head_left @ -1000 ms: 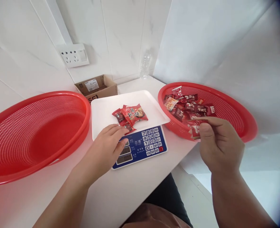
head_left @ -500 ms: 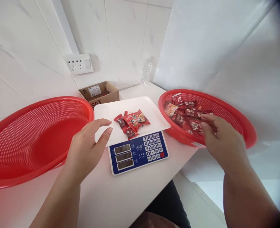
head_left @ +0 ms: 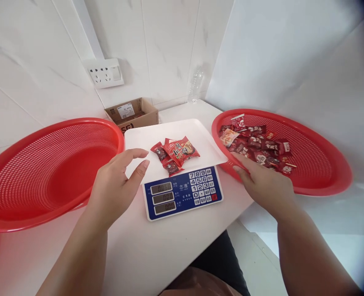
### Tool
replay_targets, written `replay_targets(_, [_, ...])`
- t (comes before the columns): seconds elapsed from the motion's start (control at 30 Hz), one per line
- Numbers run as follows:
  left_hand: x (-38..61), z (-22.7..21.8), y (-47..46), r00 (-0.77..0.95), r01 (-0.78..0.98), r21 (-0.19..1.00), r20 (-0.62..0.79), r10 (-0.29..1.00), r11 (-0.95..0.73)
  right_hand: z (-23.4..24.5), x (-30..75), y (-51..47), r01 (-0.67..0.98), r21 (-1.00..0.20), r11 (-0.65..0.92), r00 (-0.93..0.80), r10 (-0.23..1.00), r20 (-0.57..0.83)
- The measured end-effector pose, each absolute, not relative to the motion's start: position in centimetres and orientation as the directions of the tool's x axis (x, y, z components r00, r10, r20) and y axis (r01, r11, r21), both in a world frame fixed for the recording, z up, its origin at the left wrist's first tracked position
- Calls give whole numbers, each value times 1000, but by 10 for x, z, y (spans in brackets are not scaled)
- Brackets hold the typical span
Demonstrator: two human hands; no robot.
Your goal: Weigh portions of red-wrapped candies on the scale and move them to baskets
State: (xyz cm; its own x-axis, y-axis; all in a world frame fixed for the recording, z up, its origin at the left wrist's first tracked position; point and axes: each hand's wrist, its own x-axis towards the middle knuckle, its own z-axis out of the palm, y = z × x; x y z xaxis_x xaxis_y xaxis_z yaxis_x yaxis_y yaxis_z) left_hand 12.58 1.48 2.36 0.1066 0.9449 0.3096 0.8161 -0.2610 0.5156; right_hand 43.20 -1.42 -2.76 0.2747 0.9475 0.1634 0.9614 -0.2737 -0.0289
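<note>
A blue electronic scale with a white weighing tray stands in the middle of the white table. A few red snack packets lie on the tray. My left hand hovers open at the tray's front left corner, fingers curved, holding nothing. My right hand rests palm down on the near rim of the right red basket, fingers stretched toward the scale, nothing visible in it. That basket holds several red snack packets.
A large red mesh basket with nothing in it sits at the left. Behind the scale are a small cardboard box, a clear plastic bottle and a wall socket. White walls close in the table's back and right.
My right hand held a red packet a second ago, put it back in the right basket, and now lies on the rim. My left hand lifted off the scale's front and opened.
</note>
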Motion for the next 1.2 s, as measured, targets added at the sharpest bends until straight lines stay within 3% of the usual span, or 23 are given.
replay_targets(0.27, [133,19,17,115,825,518,240,964,-227,-23,428,-10,948,-59,-311,317,940,126])
replay_targets(0.4, [143,15,21,212,789,544,195,958,-285,-23,428,-9,959,-66,-277,283,947,148])
replay_targets(0.6, [169,13,45,459,791,453,6,888,-412,-29,432,-8,972,-50,-228,233,957,175])
replay_targets(0.73, [177,18,59,461,840,371,-100,882,-397,-30,434,-7,978,-57,-203,209,965,156])
replay_targets(0.97, [162,17,70,375,867,369,-44,926,-334,-32,438,-9,988,-88,-128,143,973,184])
replay_targets(1.2, [140,15,61,253,878,399,83,964,-265,-32,437,-9,983,-93,-161,175,970,169])
